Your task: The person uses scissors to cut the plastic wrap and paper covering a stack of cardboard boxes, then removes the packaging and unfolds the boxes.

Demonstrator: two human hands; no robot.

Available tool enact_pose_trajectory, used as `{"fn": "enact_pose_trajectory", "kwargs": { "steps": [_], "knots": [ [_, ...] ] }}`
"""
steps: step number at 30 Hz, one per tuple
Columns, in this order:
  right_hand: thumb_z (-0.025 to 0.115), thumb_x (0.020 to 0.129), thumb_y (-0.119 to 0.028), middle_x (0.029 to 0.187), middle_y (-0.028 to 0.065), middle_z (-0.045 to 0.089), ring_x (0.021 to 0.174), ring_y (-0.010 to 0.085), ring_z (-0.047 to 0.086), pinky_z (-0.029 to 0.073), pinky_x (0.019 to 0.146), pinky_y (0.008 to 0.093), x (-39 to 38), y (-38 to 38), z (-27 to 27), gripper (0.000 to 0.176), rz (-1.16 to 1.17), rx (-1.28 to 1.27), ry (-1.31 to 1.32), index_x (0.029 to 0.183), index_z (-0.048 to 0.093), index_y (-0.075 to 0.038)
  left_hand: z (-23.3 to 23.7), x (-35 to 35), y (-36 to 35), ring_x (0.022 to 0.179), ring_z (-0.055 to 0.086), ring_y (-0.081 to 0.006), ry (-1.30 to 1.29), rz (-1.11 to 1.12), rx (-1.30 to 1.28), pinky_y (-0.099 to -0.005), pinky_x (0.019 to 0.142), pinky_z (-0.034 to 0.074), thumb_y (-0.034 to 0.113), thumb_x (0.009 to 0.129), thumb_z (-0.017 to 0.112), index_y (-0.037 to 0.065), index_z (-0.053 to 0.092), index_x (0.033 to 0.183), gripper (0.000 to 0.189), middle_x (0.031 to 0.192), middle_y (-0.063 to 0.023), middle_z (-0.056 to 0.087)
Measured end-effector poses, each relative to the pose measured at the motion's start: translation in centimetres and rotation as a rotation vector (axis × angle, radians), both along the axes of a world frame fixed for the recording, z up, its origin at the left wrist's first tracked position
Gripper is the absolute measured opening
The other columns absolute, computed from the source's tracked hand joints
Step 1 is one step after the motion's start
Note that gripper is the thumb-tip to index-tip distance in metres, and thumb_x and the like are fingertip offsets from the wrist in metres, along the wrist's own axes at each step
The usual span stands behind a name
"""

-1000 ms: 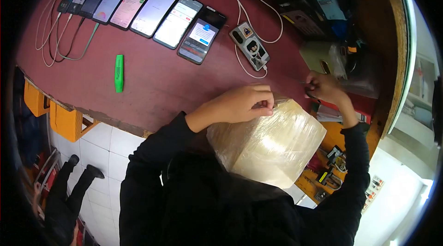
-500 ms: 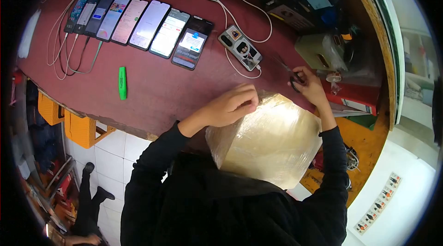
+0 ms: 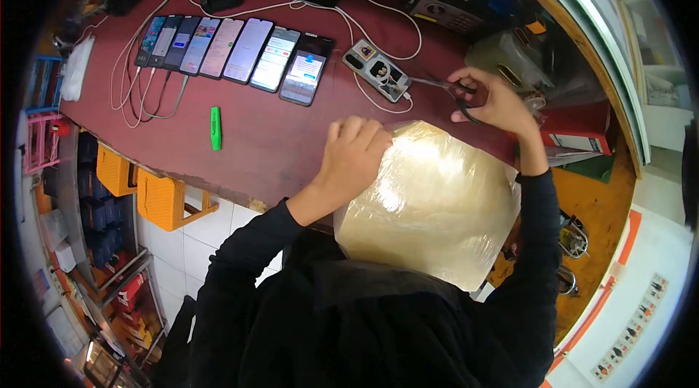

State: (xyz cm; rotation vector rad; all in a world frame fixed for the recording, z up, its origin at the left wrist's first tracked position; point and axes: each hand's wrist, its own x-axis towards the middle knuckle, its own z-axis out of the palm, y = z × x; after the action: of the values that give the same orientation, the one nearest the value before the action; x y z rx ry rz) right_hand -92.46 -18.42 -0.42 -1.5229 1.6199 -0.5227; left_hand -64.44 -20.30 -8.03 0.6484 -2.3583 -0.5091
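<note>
A gold-coloured box (image 3: 437, 206) wrapped in clear plastic leans between my body and the table's front edge, tilted toward me. My left hand (image 3: 353, 158) is closed at its upper left corner, fingers bent over the edge. In my right hand (image 3: 502, 105) are scissors (image 3: 435, 83) with black handles, held above the table to the right of the box's top. Their blades point left, the tips overlapping a phone (image 3: 377, 71) in a picture-covered case. A charging cable is plugged into that phone.
Several phones (image 3: 250, 49) with lit screens lie in a row at the back left, some on cables. A green highlighter (image 3: 215, 128) rests in front of them. At the right are a red binder (image 3: 575, 129) and a metal box (image 3: 502, 60). Orange stools (image 3: 164, 198) stand below the table's left edge.
My right hand has raised the scissors slightly, and the blades now point left. My left hand has turned, its back now facing up at the box corner. The view has shifted.
</note>
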Motion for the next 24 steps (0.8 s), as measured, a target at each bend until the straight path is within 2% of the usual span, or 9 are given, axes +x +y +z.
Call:
{"fn": "enact_pose_trajectory", "kwargs": {
  "steps": [5,6,8,10,12,16,20,22,24],
  "knots": [
    [0.088,0.058,-0.017,0.096,0.002,0.063,0.086,0.0115,0.056,0.045,0.077,0.0256,-1.1,-2.9,1.6,0.06,0.359,0.113,0.052,0.109,0.06,-0.004,1.3,0.3,1.6,0.093,0.042,-0.0275,-0.104,0.0,0.201,-0.0404,0.083,0.033,0.01,0.084,0.057,0.008,0.059,0.085,0.003,0.095,-0.0071,0.051],
    [0.088,0.058,-0.017,0.096,0.002,0.063,0.086,0.0115,0.056,0.045,0.077,0.0256,-1.1,-3.5,1.6,0.06,0.36,0.102,0.046,0.109,0.06,-0.004,1.4,0.6,1.9,0.091,0.04,-0.0276,-0.081,0.018,0.249,-0.0399,0.083,0.032,0.012,0.085,0.058,0.007,0.057,0.083,0.005,0.095,-0.0089,0.048],
    [0.089,0.056,-0.018,0.096,0.0027,0.065,0.087,0.0131,0.058,0.047,0.079,0.0268,-0.7,-4.7,2.1,0.058,0.646,0.23,-0.05,0.105,0.063,-0.003,1.8,1.3,2.8,0.09,0.038,-0.0276,-0.066,0.046,0.291,-0.0394,0.083,0.032,0.014,0.085,0.059,0.007,0.055,0.08,0.01,0.095,-0.0107,0.045],
    [0.089,0.052,-0.018,0.095,0.0044,0.066,0.084,0.0157,0.06,0.048,0.077,0.0277,0.4,-5.8,2.8,0.057,0.686,0.254,-0.043,0.101,0.065,-0.004,2.2,2.3,3.4,0.088,0.036,-0.0253,-0.073,0.015,0.396,-0.0369,0.082,0.032,0.018,0.082,0.066,0.006,0.05,0.074,0.022,0.092,-0.0107,0.041],
    [0.089,0.048,-0.016,0.093,0.0073,0.067,0.083,0.0193,0.062,0.049,0.075,0.029,1.8,-7.0,3.1,0.057,0.879,0.261,0.092,0.1,0.066,-0.005,1.5,2.9,3.2,0.089,0.038,-0.0259,-0.048,-0.006,0.51,-0.0364,0.081,0.034,0.019,0.079,0.07,0.005,0.05,0.072,0.025,0.093,-0.011,0.042],
    [0.087,0.048,-0.013,0.091,0.0091,0.068,0.079,0.0217,0.065,0.052,0.068,0.0317,5.1,-8.7,4.5,0.055,0.983,0.21,0.4,0.099,0.068,-0.006,0.6,3.3,2.9,0.089,0.042,-0.0258,0.073,-0.052,0.702,-0.0326,0.077,0.037,0.017,0.073,0.076,0.005,0.046,0.069,0.032,0.09,-0.0104,0.043],
    [0.086,0.047,-0.011,0.092,0.01,0.069,0.079,0.0206,0.066,0.052,0.066,0.0321,5.3,-11.0,5.3,0.056,1.089,0.284,0.496,0.1,0.068,-0.004,2.6,2.4,2.5,0.089,0.047,-0.0259,0.079,0.014,0.71,-0.0335,0.079,0.038,0.02,0.074,0.075,0.005,0.053,0.073,0.027,0.091,-0.0104,0.046],
    [0.086,0.046,-0.009,0.092,0.01,0.07,0.08,0.0191,0.066,0.052,0.067,0.0309,4.2,-11.1,6.1,0.057,1.043,0.289,0.509,0.1,0.068,-0.003,3.8,1.1,2.4,0.09,0.052,-0.0259,-0.05,0.143,0.168,-0.0348,0.075,0.042,0.02,0.074,0.075,0.004,0.063,0.083,0.022,0.094,-0.0106,0.053],
    [0.087,0.046,-0.009,0.092,0.0088,0.069,0.081,0.0177,0.065,0.052,0.069,0.0296,2.6,-11.0,6.6,0.057,0.864,0.284,0.392,0.1,0.068,-0.003,3.2,0.1,2.8,0.088,0.054,-0.0261,-0.085,0.162,0.143,-0.0362,0.074,0.044,0.02,0.075,0.074,0.005,0.066,0.086,0.021,0.093,-0.0093,0.056]
  ]
}}
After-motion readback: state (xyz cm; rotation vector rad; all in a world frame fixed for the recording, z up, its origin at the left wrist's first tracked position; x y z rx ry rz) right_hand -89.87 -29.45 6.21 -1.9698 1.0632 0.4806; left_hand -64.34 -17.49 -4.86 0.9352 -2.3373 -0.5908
